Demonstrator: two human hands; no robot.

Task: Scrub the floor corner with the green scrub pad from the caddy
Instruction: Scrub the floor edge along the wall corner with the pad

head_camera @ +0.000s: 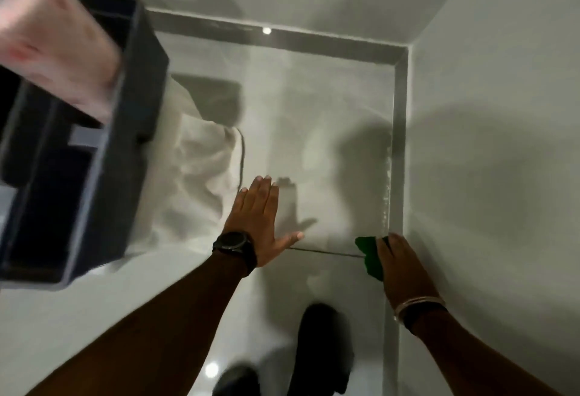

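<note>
- Head view: I see my right hand (pixel 405 265) pressed down over the green scrub pad (pixel 372 257), fingers spread across its top and clamping it to the floor just beside the grey skirting strip (pixel 399 144) on the right wall. Only the pad's left edge shows past the hand; the rest is hidden under the palm.
- The pad sits at the floor-wall edge, near a thin grout line (pixel 326 252) running leftward, well short of the far corner (pixel 401 53) where the two skirting strips meet. I judge the scrubbing is under way along the edge, with the corner itself yet to be reached.
- My left hand (pixel 259 216), a dark watch (pixel 232 243) on its wrist, lies flat and released on the tile, gripping nothing. I take it as a brace, carrying my weight so the right hand can bear down on the pad.
- The dark caddy (pixel 94 131) stands at the left, well apart from the pad, with something pink and blurred (pixel 56 47) poking from it; I cannot tell what. A white cloth (pixel 201 169) lies bunched on the floor just beside the caddy.
- The tiles are glossy, so the bracing palm could slide.
</note>
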